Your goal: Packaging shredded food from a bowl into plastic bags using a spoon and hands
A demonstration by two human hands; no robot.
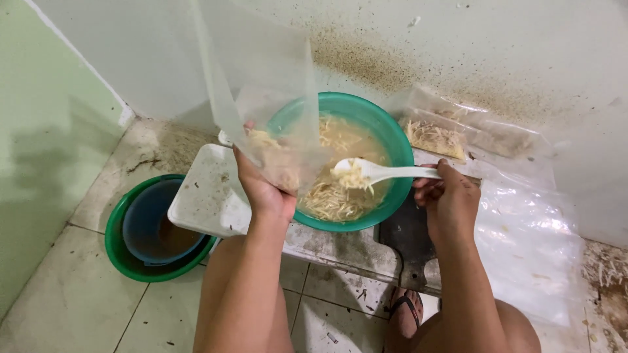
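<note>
My left hand [265, 189] holds a clear plastic bag [261, 98] upright and open, with pale shredded strips gathered at its bottom. My right hand [448, 199] grips the handle of a white plastic spoon [379, 172] carrying a scoop of the same strips. The spoon's bowl hovers over a green bowl [383, 127] filled with shredded strips in pale liquid, just right of the bag. The bowl sits on a low stone slab.
A white tray [206, 196] lies left of the bowl. A blue bucket inside a green basin [118, 245] stands on the tiled floor at left. Filled plastic bags [435, 137] lean against the speckled wall. A dark board [405, 238] and plastic sheet [526, 229] lie at right.
</note>
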